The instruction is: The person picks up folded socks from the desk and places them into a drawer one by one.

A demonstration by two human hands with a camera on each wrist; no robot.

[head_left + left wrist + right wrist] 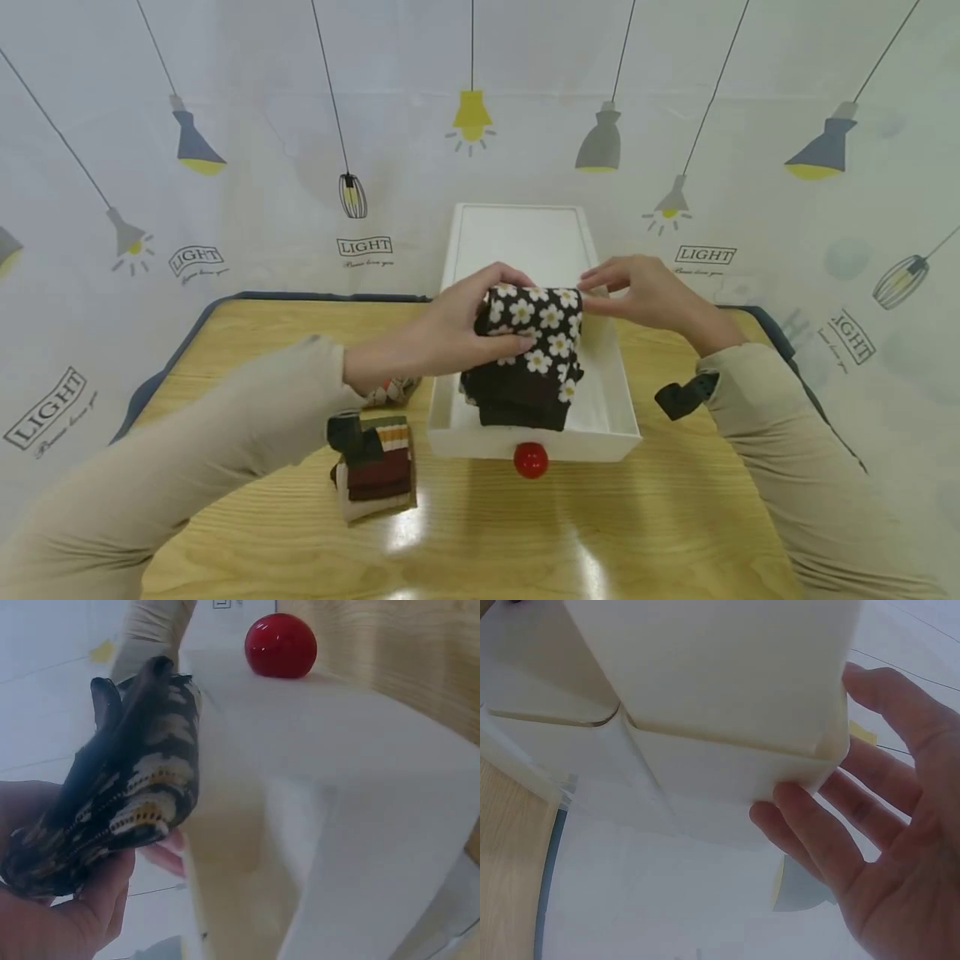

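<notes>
My left hand [480, 329] grips a folded pair of black socks with white daisies [551, 342], thumb across the front. The socks hang over a pulled-out white drawer [600, 433] with a red round knob [531, 460]. In the left wrist view, the bundle of socks [161, 772] is tilted beside the drawer wall [375, 780]. My right hand [641, 292] is at the upper right corner of the socks in the head view. In the right wrist view, its fingers [817, 825] lie loosely bent at a corner of the white plastic box [720, 742].
Left of the drawer, folded striped socks [381, 467] in maroon, cream and orange lie on the wooden table [480, 542]. Behind them is a patterned fabric bundle [393, 392], partly hidden by the left forearm. The white drawer case [521, 237] stands against the lamp-printed backdrop [285, 150].
</notes>
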